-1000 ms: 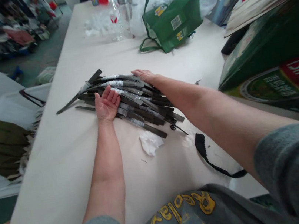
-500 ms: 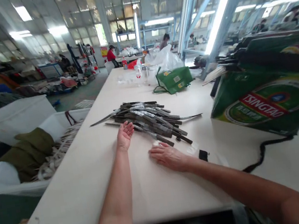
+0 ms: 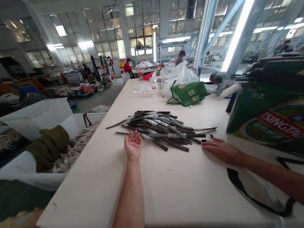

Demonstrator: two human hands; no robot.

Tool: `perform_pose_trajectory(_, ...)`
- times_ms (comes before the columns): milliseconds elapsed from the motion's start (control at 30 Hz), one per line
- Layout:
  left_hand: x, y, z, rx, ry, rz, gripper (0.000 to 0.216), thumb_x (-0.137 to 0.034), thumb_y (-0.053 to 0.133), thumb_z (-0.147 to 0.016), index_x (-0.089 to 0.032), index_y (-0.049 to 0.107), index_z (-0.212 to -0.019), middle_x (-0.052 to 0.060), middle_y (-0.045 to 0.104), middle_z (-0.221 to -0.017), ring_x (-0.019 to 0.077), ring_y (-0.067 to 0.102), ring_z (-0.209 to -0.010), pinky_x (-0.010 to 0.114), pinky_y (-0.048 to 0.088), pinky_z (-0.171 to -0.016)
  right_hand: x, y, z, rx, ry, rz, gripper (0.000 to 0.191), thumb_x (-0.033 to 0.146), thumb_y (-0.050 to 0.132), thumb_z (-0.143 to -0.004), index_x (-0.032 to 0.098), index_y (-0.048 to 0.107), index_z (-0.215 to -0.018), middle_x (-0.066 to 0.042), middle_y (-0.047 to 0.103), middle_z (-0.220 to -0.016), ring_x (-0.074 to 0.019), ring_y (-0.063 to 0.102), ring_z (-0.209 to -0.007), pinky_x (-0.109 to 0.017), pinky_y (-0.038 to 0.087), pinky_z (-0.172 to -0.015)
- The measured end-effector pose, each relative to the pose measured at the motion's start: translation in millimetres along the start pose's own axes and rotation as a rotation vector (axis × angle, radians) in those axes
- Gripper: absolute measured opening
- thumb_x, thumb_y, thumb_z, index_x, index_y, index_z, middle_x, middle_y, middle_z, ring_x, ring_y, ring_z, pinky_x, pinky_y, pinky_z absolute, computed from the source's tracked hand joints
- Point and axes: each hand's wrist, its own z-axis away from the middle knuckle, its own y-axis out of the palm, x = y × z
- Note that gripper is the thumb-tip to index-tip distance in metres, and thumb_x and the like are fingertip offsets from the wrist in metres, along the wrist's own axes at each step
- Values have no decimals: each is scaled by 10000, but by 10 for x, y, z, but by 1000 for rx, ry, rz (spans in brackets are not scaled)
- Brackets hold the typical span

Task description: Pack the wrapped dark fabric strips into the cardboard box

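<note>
A loose pile of dark strips [image 3: 165, 125], several with whitish wrapped bands, lies on the white table [image 3: 170, 195]. My left hand [image 3: 133, 145] rests palm up at the pile's near left edge, fingers apart and holding nothing. To the right of the pile, my right hand [image 3: 222, 151] lies palm down on the tabletop with its fingers stretched out. A small black piece [image 3: 203, 141] is at its fingertips; whether they touch it I cannot tell. Another small black bit [image 3: 211, 136] lies just beyond.
A green Tsingtao box [image 3: 286, 116] with dark material on top stands at the right, a black strap [image 3: 244, 187] below it. Farther back are a green bag [image 3: 189, 93] and clear plastic [image 3: 181, 72]. White bins [image 3: 84, 120] stand left of the table. People sit in the distance.
My right hand has slid right, from in front of the pile to beyond its right end. Small black pieces and whitish scraps near it have shifted or gone from sight. My left hand stays palm up.
</note>
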Motion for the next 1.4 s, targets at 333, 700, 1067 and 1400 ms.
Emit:
perform_pose_trajectory(333, -5, 15, -193, -45, 11, 89, 382, -458, 460, -959, -162, 701, -973, 84, 732, -1027, 189, 702, -907, 281, 551, -708, -353, -580, -1270, -256, 518, 49, 359, 278, 411, -929, 259, 687, -1156, -47, 697, -1169, -235, 686, -889, -369, 523, -765)
perform_pose_trajectory(700, 32, 17, -238, -61, -71, 103, 374, -454, 455, -967, -179, 699, -1034, 77, 726, -1065, 186, 699, -934, 293, 551, -736, 460, 34, -3670, 154, 259, 22, 449, 270, 488, -935, 186, 545, -1371, -133, 596, -1336, -264, 587, -1182, -355, 445, -997)
perform_pose_trajectory(1067, 95, 42, -282, -123, -119, 204, 353, -431, 467, -971, -171, 689, -1058, 79, 725, -1063, 179, 701, -926, 286, 558, -722, 544, -287, -4125, 119, 338, 140, 384, 286, 315, -988, 162, 616, -1192, -164, 672, -1129, -297, 645, -1020, -376, 482, -822)
perform_pose_trajectory(1400, 66, 47, -329, -167, -163, 223, 361, -415, 431, -978, -182, 704, -1019, 88, 737, -1009, 172, 707, -864, 300, 556, -743, 1546, 504, -5331, 351, 114, 20, 275, 209, 544, -900, 149, 688, -1126, -177, 670, -1179, -285, 637, -1092, -364, 507, -890)
